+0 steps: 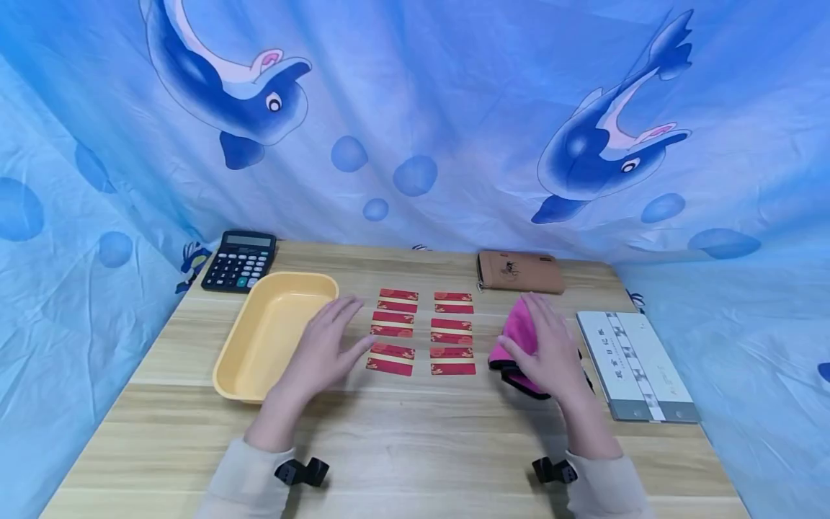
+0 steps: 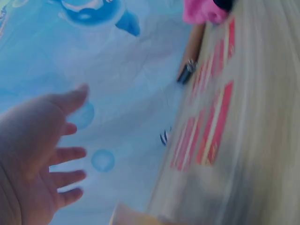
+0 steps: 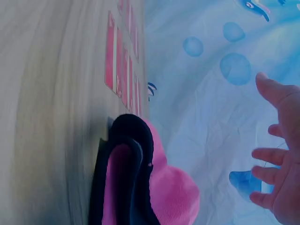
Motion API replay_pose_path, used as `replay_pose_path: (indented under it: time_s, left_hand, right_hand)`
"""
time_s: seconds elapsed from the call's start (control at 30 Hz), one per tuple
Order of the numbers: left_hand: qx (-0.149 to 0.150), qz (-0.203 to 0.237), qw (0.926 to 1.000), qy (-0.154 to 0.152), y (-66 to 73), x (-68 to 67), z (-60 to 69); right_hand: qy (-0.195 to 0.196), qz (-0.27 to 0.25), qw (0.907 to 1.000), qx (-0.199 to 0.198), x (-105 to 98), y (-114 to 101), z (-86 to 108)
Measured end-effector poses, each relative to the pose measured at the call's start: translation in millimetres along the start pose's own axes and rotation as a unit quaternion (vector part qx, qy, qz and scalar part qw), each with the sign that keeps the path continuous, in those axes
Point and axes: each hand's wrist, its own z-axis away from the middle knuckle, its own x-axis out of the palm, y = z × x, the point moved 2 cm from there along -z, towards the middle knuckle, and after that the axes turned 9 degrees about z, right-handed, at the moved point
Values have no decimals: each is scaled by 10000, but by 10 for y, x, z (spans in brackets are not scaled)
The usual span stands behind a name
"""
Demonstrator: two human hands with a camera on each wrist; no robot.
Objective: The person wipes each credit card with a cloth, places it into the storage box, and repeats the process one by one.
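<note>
My left hand (image 1: 324, 349) is held over the right side of a yellow plastic tray (image 1: 227, 360), fingers spread and holding nothing. On the other side, my right hand (image 1: 550, 353) hovers over a pink cloth item with black edging (image 1: 519, 328); the right wrist view shows the hand apart from the folded pink cloth (image 3: 176, 192). Its fingers are extended and grip nothing. Between the hands lie several red cards with pale gold bands (image 1: 452, 353), in two columns. The left wrist view shows the left hand (image 2: 37, 154) with palm and fingers bare.
A black calculator (image 1: 240, 261) stands behind the tray at the back left. At the back right lies a brown zip wallet (image 1: 524, 272). A grey-white notebook (image 1: 635, 364) is near the table's right edge. Blue dolphin-print curtain (image 1: 415, 86) surrounds the wooden table (image 1: 402, 461).
</note>
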Motion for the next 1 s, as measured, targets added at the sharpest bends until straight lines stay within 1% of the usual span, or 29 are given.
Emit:
replay_pose_path:
  time_s: [0.07,0.13,0.2,0.3,0.43,0.53,0.63,0.73,0.87,1.0]
  left_hand:
    - [-121,578,9983,-12,72,22,-40]
    - [-301,980,9947,-58,113,71,-94]
    - [-421,1212,9917,-108,122,148,-172]
    - [-420,1418,9890,-101,93,285,-310]
    - [-395,1490,9880,57,31,446,-480]
    - [-517,1553,9864,128,-27,567,-580]
    - [-659,1706,9831,124,-73,684,-667]
    - [-728,1823,9803,213,-129,783,-749]
    - [-785,1846,9787,438,-266,890,-840]
    - [-939,1774,9776,627,-424,958,-890]
  right_hand:
    - [124,-267,9996,-36,-9,31,-26]
    - [214,-462,9987,0,-9,73,-42]
    - [281,-579,9979,51,3,123,-50]
    - [336,-698,9970,88,32,192,-46]
    - [363,-832,9958,115,89,270,-31]
    - [336,-878,9954,202,141,333,-18]
    - [279,-877,9953,285,186,395,-4]
    - [233,-882,9952,356,220,442,3]
    - [111,-949,9942,487,265,497,1]
    - [-227,-1041,9918,708,330,556,-5]
